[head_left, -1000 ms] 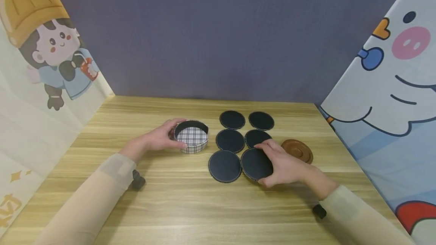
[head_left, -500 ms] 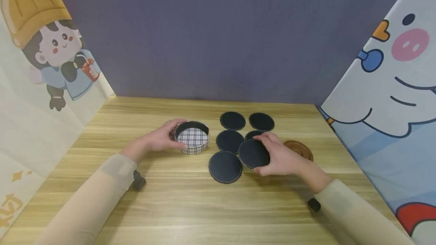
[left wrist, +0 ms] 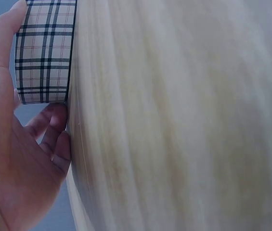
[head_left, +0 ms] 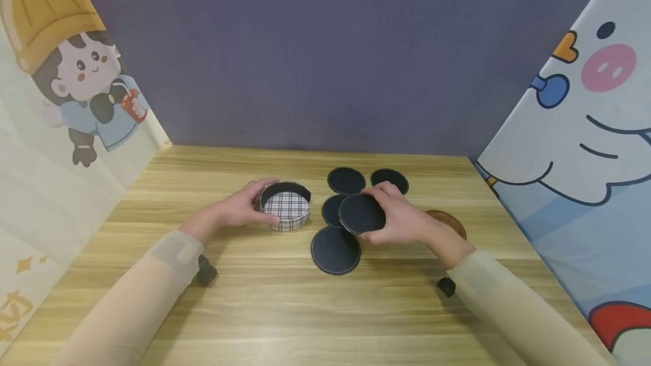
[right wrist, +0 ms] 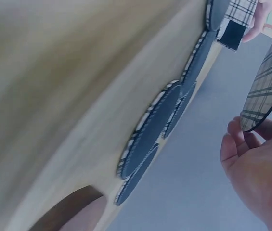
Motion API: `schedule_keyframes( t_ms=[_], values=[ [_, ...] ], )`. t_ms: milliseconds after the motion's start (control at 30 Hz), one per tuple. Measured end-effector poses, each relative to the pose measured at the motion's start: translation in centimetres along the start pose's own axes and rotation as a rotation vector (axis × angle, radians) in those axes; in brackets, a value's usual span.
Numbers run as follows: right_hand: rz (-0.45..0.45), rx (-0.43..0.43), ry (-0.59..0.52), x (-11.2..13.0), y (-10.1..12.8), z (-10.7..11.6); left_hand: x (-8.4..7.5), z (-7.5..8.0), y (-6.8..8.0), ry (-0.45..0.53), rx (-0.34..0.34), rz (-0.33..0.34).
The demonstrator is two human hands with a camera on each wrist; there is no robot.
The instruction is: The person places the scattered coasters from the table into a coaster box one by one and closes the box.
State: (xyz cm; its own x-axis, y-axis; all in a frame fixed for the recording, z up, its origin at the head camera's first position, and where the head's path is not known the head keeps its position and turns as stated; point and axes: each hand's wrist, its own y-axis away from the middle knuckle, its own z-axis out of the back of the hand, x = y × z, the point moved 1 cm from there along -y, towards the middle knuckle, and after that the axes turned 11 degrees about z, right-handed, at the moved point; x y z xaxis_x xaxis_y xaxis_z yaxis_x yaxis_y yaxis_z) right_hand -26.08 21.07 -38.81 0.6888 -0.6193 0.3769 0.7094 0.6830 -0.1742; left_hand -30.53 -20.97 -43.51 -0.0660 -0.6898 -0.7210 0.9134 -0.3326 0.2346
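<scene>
My left hand grips the side of a round plaid coaster holder, which stands on the table with a plaid disc showing inside it. In the left wrist view, the thumb and curled fingers lie about its checked wall. My right hand pinches a round coaster by its edge, black face up and lifted off the table. The right wrist view shows this coaster's plaid underside. Beneath and beside it lie more black coasters, among them one in front and a partly covered one.
Two black coasters lie at the back, a left one and a right one. A brown round disc, partly behind my right forearm, lies on the wooden table. A grey-blue wall stands behind, with printed panels at both sides.
My right hand has lifted the front right coaster off the table and carried it leftward and away from me, over the middle coasters. My left hand stays on the holder.
</scene>
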Motion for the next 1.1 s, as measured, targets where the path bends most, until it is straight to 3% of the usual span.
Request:
schedule_keyframes(
  t_ms=[467,1100],
  values=[
    [-0.033,0.070,-0.022,1.0,-5.3,-0.7,0.0,0.1,0.2,-0.021,-0.008,0.004],
    [-0.056,0.060,-0.025,2.8,-10.9,-2.0,0.0,0.1,-0.2,-0.027,0.001,0.000]
  ],
)
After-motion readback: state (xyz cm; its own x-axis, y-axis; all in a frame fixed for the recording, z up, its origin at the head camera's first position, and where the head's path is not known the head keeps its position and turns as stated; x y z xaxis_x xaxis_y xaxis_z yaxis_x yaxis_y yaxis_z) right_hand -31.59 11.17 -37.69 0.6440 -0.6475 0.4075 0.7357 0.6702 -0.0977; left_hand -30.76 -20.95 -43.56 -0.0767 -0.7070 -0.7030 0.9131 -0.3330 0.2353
